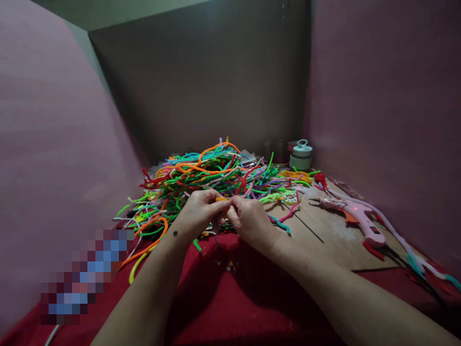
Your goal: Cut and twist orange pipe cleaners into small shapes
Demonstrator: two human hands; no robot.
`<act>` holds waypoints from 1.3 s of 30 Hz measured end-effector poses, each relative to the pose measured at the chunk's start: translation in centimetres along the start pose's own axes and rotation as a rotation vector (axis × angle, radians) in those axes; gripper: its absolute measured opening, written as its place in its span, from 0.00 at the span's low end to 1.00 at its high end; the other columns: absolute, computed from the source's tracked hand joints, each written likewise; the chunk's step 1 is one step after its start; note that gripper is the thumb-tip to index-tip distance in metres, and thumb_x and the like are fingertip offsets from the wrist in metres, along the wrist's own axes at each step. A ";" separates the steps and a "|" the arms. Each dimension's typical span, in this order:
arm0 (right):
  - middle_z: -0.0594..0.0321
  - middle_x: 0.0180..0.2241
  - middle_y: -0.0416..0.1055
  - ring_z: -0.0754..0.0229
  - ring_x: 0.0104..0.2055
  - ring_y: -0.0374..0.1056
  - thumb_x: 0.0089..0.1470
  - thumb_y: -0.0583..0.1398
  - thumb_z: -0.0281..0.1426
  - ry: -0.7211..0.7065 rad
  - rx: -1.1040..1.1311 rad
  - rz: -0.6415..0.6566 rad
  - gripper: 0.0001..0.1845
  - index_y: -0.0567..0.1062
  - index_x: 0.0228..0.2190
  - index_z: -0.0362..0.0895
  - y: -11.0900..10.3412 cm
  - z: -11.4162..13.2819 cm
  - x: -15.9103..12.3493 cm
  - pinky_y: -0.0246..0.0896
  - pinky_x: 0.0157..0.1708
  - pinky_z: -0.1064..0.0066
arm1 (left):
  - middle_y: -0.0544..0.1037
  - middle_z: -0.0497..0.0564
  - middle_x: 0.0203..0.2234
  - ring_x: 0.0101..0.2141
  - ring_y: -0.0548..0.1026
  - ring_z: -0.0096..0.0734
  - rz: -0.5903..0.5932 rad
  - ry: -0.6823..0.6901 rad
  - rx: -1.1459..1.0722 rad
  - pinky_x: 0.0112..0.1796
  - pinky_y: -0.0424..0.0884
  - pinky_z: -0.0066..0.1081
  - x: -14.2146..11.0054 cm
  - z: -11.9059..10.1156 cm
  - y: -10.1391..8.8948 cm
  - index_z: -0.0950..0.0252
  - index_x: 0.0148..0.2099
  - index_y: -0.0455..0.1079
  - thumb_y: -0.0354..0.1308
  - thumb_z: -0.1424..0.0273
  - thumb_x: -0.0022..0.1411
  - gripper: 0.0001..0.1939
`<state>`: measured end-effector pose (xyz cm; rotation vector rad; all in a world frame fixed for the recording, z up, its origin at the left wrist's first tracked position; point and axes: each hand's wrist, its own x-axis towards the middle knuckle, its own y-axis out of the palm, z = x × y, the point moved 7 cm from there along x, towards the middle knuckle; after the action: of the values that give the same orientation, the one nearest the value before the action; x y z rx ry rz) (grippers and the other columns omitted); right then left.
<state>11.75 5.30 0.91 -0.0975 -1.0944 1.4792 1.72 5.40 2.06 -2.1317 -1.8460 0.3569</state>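
Observation:
My left hand (pixel 200 211) and my right hand (pixel 248 218) meet in front of me, fingers pinched together on a small orange pipe cleaner piece (pixel 221 199). Both hands are closed around it at the fingertips. Just behind them lies a big tangled heap of coloured pipe cleaners (pixel 212 175) in green, orange, red, blue and purple. Most of the orange piece is hidden by my fingers.
A pink glue gun (pixel 356 216) with a lit red light lies on the wooden board (pixel 331 240) to the right. Tape rolls (pixel 301 154) stand at the back right. A thin dark needle (pixel 308 228) lies on the board. Red cloth (pixel 223 293) covers the front. Pink walls close both sides.

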 end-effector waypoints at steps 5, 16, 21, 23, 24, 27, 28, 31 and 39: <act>0.54 0.25 0.71 0.60 0.25 0.64 0.51 0.50 0.27 -0.023 -0.045 0.022 0.09 0.70 0.27 0.40 0.1 0.3 -0.2 0.47 0.26 0.71 | 0.69 0.45 0.11 0.12 0.66 0.24 0.023 -0.005 0.045 0.13 0.63 0.24 0.0 -0.1 0.1 0.67 0.24 0.64 0.58 0.65 0.48 0.10; 0.64 0.19 0.67 0.65 0.20 0.58 0.48 0.53 0.29 0.036 0.250 -0.067 0.07 0.70 0.22 0.43 -0.2 -0.7 0.2 0.47 0.23 0.73 | 0.68 0.45 0.10 0.11 0.66 0.25 0.031 -0.018 0.000 0.12 0.64 0.25 0.1 0.2 -0.6 0.68 0.24 0.65 0.58 0.67 0.48 0.09; 0.62 0.20 0.68 0.65 0.22 0.61 0.48 0.52 0.27 0.033 0.117 -0.061 0.06 0.69 0.24 0.42 -0.1 -0.5 0.0 0.48 0.23 0.74 | 0.68 0.45 0.10 0.10 0.66 0.24 0.051 -0.034 0.073 0.11 0.63 0.23 0.1 0.4 -0.2 0.68 0.24 0.64 0.58 0.66 0.49 0.10; 0.61 0.21 0.69 0.63 0.24 0.63 0.48 0.51 0.27 0.033 0.072 -0.048 0.07 0.68 0.25 0.42 0.0 -0.3 -0.1 0.49 0.25 0.74 | 0.68 0.44 0.10 0.10 0.66 0.24 0.055 -0.050 0.104 0.11 0.63 0.23 0.1 0.6 -0.1 0.67 0.24 0.63 0.57 0.66 0.50 0.10; 0.60 0.22 0.70 0.62 0.25 0.64 0.49 0.51 0.27 0.024 0.049 -0.042 0.07 0.68 0.25 0.42 0.0 -0.1 -0.1 0.50 0.26 0.74 | 0.68 0.44 0.10 0.10 0.66 0.24 0.056 -0.056 0.112 0.12 0.63 0.23 0.1 0.6 -0.1 0.67 0.25 0.63 0.56 0.67 0.50 0.09; 0.57 0.23 0.70 0.60 0.26 0.66 0.49 0.51 0.27 -0.009 -0.007 -0.039 0.06 0.67 0.26 0.41 0.1 0.2 -0.2 0.51 0.26 0.72 | 0.68 0.43 0.10 0.11 0.66 0.24 0.059 -0.047 0.104 0.12 0.64 0.23 0.1 0.3 0.1 0.67 0.25 0.62 0.56 0.68 0.50 0.08; 0.57 0.23 0.70 0.59 0.26 0.66 0.49 0.51 0.27 -0.006 0.004 -0.043 0.06 0.67 0.26 0.41 0.1 0.2 -0.2 0.52 0.26 0.72 | 0.68 0.43 0.10 0.11 0.66 0.24 0.061 -0.039 0.098 0.12 0.64 0.23 0.1 0.2 0.1 0.67 0.25 0.62 0.56 0.68 0.50 0.08; 0.61 0.19 0.68 0.61 0.22 0.65 0.49 0.51 0.26 0.085 0.248 0.008 0.05 0.66 0.26 0.42 0.5 -0.5 0.0 0.54 0.23 0.73 | 0.67 0.43 0.10 0.12 0.66 0.23 0.046 -0.011 0.068 0.13 0.65 0.24 0.0 -0.1 -0.1 0.68 0.25 0.63 0.57 0.68 0.49 0.08; 0.64 0.19 0.69 0.65 0.18 0.66 0.45 0.57 0.31 0.441 1.045 0.205 0.05 0.67 0.23 0.41 2.3 -1.5 0.0 0.61 0.19 0.74 | 0.70 0.45 0.14 0.14 0.66 0.23 0.061 0.027 -0.048 0.13 0.67 0.26 0.5 0.4 -1.4 0.69 0.28 0.66 0.58 0.68 0.49 0.08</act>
<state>10.98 6.51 -1.40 0.1985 0.1166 1.9284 0.36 6.07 2.25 -2.2173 -1.7958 0.2983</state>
